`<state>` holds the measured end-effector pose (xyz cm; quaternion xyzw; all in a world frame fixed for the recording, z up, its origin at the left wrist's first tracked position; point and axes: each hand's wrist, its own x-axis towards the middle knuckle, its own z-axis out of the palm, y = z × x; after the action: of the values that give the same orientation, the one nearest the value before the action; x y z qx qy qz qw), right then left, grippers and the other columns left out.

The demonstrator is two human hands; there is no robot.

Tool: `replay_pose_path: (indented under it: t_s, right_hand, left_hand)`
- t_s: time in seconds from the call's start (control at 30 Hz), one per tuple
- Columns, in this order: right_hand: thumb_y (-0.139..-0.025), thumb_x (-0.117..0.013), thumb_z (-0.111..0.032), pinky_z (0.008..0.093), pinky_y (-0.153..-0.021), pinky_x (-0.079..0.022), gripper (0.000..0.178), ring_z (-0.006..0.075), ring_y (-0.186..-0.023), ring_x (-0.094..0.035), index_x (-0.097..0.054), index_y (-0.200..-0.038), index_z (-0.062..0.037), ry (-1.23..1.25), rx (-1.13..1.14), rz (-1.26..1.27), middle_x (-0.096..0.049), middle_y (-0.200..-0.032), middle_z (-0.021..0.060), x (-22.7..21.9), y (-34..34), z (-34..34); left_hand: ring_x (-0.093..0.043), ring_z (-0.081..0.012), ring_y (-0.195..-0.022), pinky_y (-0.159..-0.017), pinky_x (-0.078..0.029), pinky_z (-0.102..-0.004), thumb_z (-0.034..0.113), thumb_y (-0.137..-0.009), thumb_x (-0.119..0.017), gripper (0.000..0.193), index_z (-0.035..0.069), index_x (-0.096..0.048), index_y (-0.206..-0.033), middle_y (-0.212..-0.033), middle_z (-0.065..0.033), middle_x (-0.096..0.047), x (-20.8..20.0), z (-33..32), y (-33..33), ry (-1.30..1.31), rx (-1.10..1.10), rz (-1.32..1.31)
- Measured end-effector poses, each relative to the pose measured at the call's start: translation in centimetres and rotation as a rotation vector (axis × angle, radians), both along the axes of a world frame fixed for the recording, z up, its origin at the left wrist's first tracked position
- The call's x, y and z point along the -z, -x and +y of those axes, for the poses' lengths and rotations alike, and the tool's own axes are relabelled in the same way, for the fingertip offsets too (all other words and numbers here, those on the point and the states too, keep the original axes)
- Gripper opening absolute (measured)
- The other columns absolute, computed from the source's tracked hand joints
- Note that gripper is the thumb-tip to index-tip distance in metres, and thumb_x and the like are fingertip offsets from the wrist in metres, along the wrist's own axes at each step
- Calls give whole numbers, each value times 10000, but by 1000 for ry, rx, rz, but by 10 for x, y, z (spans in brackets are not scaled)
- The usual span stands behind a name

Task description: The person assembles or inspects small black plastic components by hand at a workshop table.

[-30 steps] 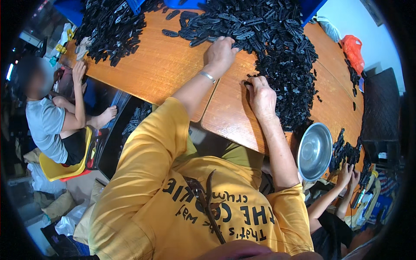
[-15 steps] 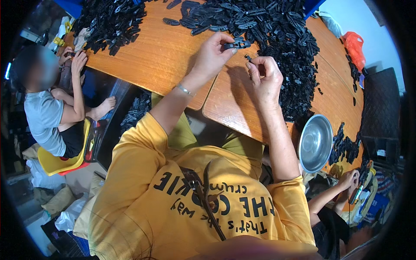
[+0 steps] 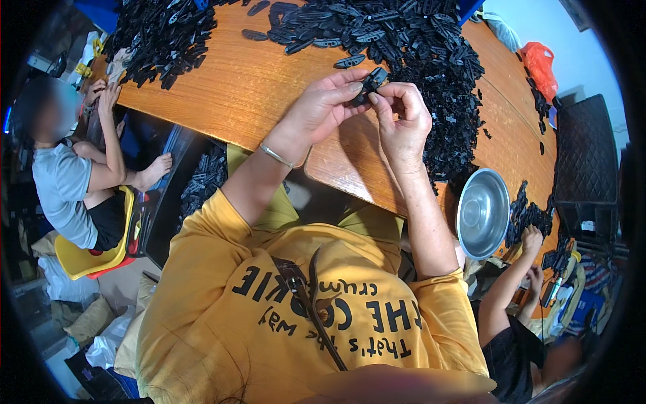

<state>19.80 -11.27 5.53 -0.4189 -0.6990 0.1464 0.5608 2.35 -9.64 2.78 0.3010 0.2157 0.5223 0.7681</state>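
Orange-brown surface, strewn with black parts, both hands at work on one

Wooden and glossy, the surface [image 3: 222, 101] spans the upper half of the frame, its panels meeting at a seam near the centre. Across the top centre spreads a heap [image 3: 377, 30] of long black pieces; a mound [image 3: 452, 128] of smaller ones runs down from it, right of centre. Another pile [image 3: 161, 47] fills the upper left, and a loose piece [image 3: 254, 35] lies between that pile and the heap.

Just above the middle of the frame, a black part [image 3: 374, 78] is held up over the surface. The left hand [image 3: 321, 104], a silver bracelet [image 3: 276, 156] at its wrist, grips it between thumb and fingers. The right hand [image 3: 407, 124] meets it from the other side, thumb and forefinger pinching its lower end; whether a separate small piece sits between them cannot be told.

Right of the right forearm, a metal bowl [image 3: 483, 219] stands by the near edge of the surface. A red bag [image 3: 540, 67] rests at the upper right. At the left edge of the frame, a co-worker [image 3: 64, 192] sits on a yellow chair [image 3: 81, 259], hands raised by the surface. At the lower right, another person's arm [image 3: 501, 289] reaches toward more black pieces [image 3: 528, 219].
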Motion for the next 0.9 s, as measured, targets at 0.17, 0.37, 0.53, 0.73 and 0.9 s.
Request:
replay_pose_path:
  t_s: [0.17, 0.37, 0.53, 0.73, 0.9]
  right_hand:
    - [-827, -813, 51, 257, -574, -489, 190, 131, -642, -592, -658, -912, -19, 19, -61, 20, -636, -838, 64, 5, -5, -1]
    - [-823, -811, 62, 257, -581, -500, 192, 124, -654, -592, -660, -911, -18, 3, -16, 25, -643, -868, 64, 1, 0, -7]
    - [-827, -804, 71, 255, -595, -514, 190, 117, -665, -598, -659, -914, -16, 38, -7, 31, -645, -893, 62, 7, -2, -9]
    - [-841, -801, 61, 247, -598, -516, 174, 96, -666, -600, -664, -912, -19, 128, -70, 19, -632, -880, 53, 9, -2, -12]
    - [-860, -798, 57, 221, -590, -520, 159, 80, -676, -608, -666, -918, -12, 137, -55, 71, -633, -911, 49, 10, -3, -13]
  left_hand:
    - [-661, -199, -1175, -1063, -534, -373, 73, -1031, -622, 410, 26, -540, -1431, -1288, -99, -668, 6, 3, 8, -5, 228, -160]
    - [-638, -198, -1224, -1093, -501, -365, 63, -1022, -631, 468, 11, -521, -1474, -1322, -89, -645, 13, 6, 2, -92, 179, -216]
    - [-631, -184, -1211, -1093, -496, -350, 32, -985, -673, 459, 17, -550, -1427, -1275, -69, -646, 11, 5, 2, -70, 180, -176]
    - [-637, -133, -1162, -1052, -497, -299, 6, -938, -732, 437, 62, -592, -1348, -1239, -24, -655, 19, 4, 7, -86, 143, 7]
    - [-650, -113, -1111, -1023, -504, -279, 21, -926, -760, 405, 80, -604, -1296, -1192, 3, -673, 11, -3, 2, -60, 130, 92]
